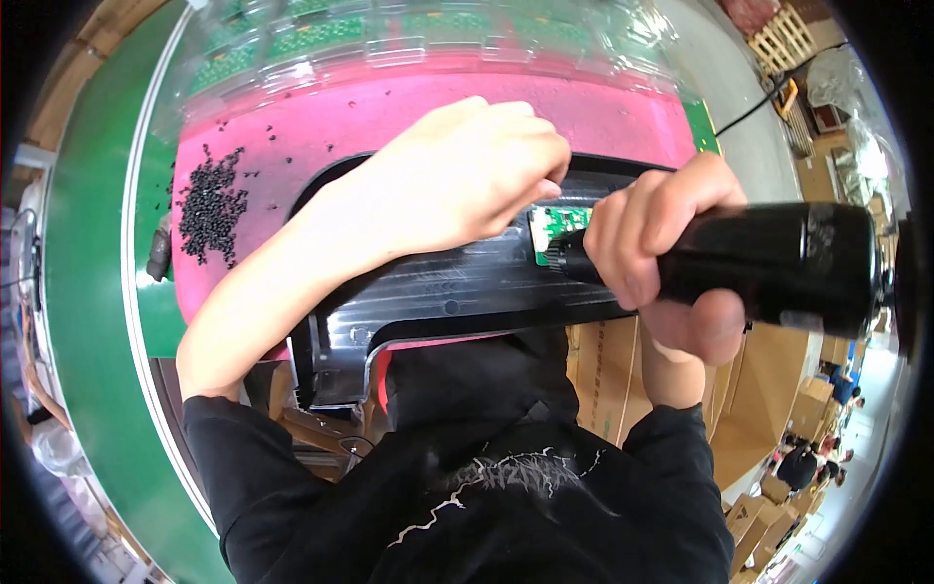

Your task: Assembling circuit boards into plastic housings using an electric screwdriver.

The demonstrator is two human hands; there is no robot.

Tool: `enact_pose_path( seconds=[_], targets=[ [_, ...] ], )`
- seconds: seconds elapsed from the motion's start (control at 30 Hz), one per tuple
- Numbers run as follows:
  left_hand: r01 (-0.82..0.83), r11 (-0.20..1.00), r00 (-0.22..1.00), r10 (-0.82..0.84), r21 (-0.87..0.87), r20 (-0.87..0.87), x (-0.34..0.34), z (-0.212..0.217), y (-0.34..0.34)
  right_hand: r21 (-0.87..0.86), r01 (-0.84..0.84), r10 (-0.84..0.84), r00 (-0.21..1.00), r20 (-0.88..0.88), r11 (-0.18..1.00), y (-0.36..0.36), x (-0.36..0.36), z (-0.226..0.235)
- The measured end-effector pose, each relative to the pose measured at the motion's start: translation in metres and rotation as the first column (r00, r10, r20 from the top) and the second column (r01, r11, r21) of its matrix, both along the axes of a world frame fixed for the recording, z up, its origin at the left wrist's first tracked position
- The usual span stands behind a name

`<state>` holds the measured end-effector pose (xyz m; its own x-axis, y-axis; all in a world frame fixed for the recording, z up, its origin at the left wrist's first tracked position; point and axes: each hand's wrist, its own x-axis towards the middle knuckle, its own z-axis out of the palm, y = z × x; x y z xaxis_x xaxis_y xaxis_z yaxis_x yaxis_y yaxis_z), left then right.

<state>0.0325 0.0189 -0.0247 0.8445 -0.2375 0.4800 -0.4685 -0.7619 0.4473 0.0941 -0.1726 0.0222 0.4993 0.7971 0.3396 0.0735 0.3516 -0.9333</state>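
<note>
Two hands meet over one small green circuit board (562, 226). It sits in a long black plastic panel (457, 287), near the panel's far right end.

Our right hand (662, 248) is wrapped tight around a black electric screwdriver (769, 263). The screwdriver lies almost flat. Its long body runs left to right, and its tip points left, right at the green board. Its fat back end sticks out well past the panel's right end.

Our left hand (467, 170) reaches across from the left. Its fingers are curled and pinched together just above the green board. We cannot tell if they hold something tiny.

The black panel lies long-ways, left to right, on a pink mat (389, 117). A pile of small black screws (209, 204) sits on the mat, left of the panel. Bare pink mat shows behind the panel. Clear plastic trays (389, 39) line the mat's far edge. A green belt (88, 292) curves along the mat's left side.
</note>
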Motion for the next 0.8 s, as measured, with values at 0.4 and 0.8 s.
enact_pose_path(
  seconds=[0.4,0.8],
  targets=[
    [0.077,0.993,0.997,-0.074,0.088,-0.033,-0.002,-0.003,0.003,0.297,-0.126,0.102,0.990,0.092,0.947,-0.004,0.022,-0.005],
    [0.260,0.939,0.960,-0.276,-0.227,-0.045,0.006,0.009,-0.001,0.460,-0.207,0.146,0.975,0.166,0.863,-0.019,0.041,0.024]
  ],
)
